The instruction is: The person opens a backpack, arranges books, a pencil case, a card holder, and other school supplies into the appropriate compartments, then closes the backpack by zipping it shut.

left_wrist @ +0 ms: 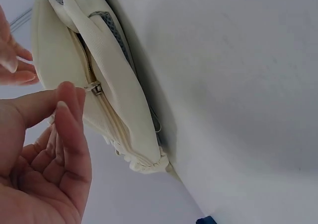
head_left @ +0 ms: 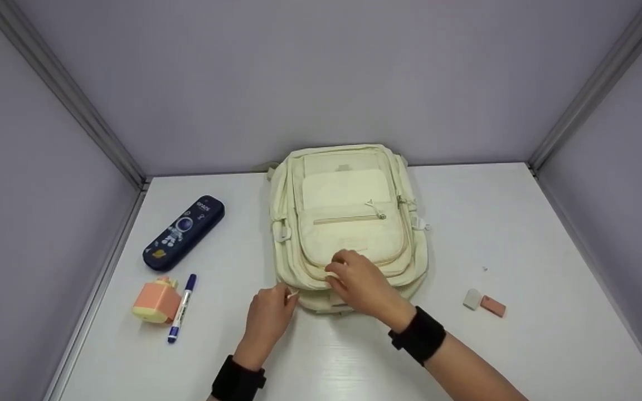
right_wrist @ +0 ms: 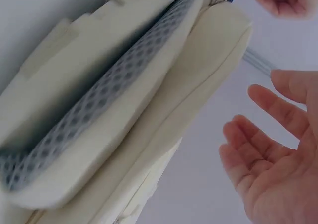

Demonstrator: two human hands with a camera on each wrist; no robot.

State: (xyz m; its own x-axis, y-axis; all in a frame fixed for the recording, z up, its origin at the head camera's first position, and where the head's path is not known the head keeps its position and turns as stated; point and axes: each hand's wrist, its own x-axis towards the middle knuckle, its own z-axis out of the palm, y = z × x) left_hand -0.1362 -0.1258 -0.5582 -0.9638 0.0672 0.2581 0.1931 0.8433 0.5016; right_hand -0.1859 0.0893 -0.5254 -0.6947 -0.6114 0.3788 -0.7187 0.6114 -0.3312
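Note:
A cream backpack [head_left: 332,192] lies front side up on the white table, against the back wall. At its lower left corner my left hand [head_left: 270,312] pinches a zipper pull [left_wrist: 93,87] between thumb and index finger. Beside that pull, the left wrist view shows a zipper partly parted behind the slider. My right hand [head_left: 364,284] is over the bag's lower front, its fingers loosely bent. The right wrist view has those fingers [right_wrist: 278,110] spread apart with nothing between them, close to the bag. Grey mesh lining [right_wrist: 109,92] shows in a gap of the bag.
On the left are a dark blue pencil case [head_left: 184,234] with an astronaut print, a pink and yellow box-shaped item [head_left: 156,301], and a blue and white marker [head_left: 183,309]. To the right lie a whitish block [head_left: 472,299] and a reddish block [head_left: 492,306]. Grey walls surround the table.

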